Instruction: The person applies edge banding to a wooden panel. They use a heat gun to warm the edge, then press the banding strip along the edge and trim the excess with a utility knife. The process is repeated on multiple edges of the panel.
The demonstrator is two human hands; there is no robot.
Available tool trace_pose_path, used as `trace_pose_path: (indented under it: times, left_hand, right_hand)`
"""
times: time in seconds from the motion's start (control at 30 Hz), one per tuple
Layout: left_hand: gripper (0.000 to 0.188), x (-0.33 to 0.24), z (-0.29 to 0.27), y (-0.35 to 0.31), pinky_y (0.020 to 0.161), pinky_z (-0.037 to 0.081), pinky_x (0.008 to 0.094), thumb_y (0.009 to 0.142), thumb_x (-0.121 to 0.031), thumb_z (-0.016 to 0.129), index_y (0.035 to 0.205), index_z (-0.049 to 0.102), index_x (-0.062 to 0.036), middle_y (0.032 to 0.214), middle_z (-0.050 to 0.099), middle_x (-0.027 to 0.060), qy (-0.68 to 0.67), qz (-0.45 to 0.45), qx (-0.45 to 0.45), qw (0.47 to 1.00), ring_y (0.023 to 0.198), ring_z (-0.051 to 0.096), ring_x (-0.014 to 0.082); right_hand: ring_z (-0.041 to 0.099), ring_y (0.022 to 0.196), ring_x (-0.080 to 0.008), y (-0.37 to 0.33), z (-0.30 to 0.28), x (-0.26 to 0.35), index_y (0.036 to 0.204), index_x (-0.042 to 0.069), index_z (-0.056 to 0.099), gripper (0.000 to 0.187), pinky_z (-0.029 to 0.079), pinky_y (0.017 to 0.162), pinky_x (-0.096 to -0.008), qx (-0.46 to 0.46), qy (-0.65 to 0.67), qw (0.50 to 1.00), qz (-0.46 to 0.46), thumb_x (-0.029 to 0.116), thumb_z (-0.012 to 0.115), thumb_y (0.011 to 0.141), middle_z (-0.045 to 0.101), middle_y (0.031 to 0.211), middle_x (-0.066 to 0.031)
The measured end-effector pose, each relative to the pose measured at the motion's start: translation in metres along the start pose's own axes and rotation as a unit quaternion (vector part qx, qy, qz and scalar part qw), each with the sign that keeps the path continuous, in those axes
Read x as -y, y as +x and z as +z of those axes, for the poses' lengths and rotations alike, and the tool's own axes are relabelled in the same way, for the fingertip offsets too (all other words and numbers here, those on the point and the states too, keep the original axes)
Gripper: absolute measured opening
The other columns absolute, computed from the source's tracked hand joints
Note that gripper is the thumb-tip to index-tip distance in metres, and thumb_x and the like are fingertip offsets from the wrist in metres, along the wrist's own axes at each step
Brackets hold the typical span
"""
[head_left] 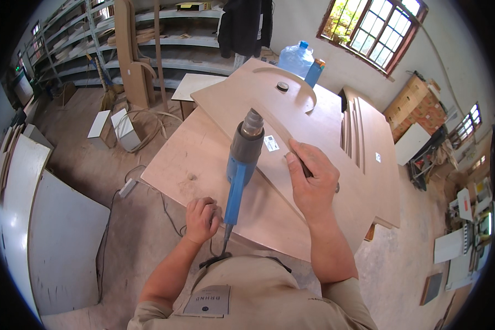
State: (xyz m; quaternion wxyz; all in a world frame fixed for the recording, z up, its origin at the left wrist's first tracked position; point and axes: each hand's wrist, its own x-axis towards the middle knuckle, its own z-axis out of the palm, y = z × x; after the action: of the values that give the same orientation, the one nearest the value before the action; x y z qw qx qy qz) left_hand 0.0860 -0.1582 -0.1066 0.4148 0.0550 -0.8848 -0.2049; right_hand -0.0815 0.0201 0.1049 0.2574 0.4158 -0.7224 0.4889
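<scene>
Clock directions are taken from the heat gun, with 12 away from my body.

My right hand, at 3 o'clock, is wrapped around one dark-handled tool over the board; I cannot make out its working end. My left hand, at 7, is curled at the near rim of the counter; I cannot tell whether it grips anything. Between them is one blue heat gun, nozzle toward 12, cord trailing at 6.

One large board lies on the counter, its near edge slanting from 11 to 4, with one white label at 2. Toward 1 come one dark round roll and one clear-blue jug. Two white boxes stand on the floor at 9 to 10. Counter surface spreads at 9; floor stretches past the right edge at 4.
</scene>
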Motion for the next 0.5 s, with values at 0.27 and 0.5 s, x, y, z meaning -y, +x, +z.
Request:
trace_pose_path:
  times: [0.27, 0.5]
  left_hand:
    - [0.021, -0.0024, -0.0042, 0.0031, 0.083, 0.044, 0.0424, 0.073, -0.010, 0.070, 0.093, 0.063, -0.0080, 0.105, 0.064, 0.0083, -0.018, -0.010, 0.016, 1.000, 0.093, 0.058, 0.0302]
    - [0.021, -0.0031, -0.0040, 0.0027, 0.085, 0.044, 0.0427, 0.073, -0.010, 0.070, 0.093, 0.063, -0.0077, 0.106, 0.064, 0.0086, -0.019, -0.014, 0.020, 1.000, 0.094, 0.059, 0.0306]
  right_hand:
    - [0.066, 0.068, -0.0190, -0.0005, -0.0037, 0.0033, 0.113, 0.001, 0.076, 0.025, 0.052, 0.062, -0.0292, 0.014, 0.009, 1.000, 0.025, 0.004, 0.073, 0.088, 0.073, 0.099, -0.0137]
    - [0.065, 0.067, -0.0176, -0.0002, -0.0059, 0.0044, 0.113, 0.001, 0.076, 0.025, 0.052, 0.061, -0.0290, 0.012, 0.009, 1.000, 0.015, 0.003, 0.073, 0.088, 0.073, 0.099, -0.0131]
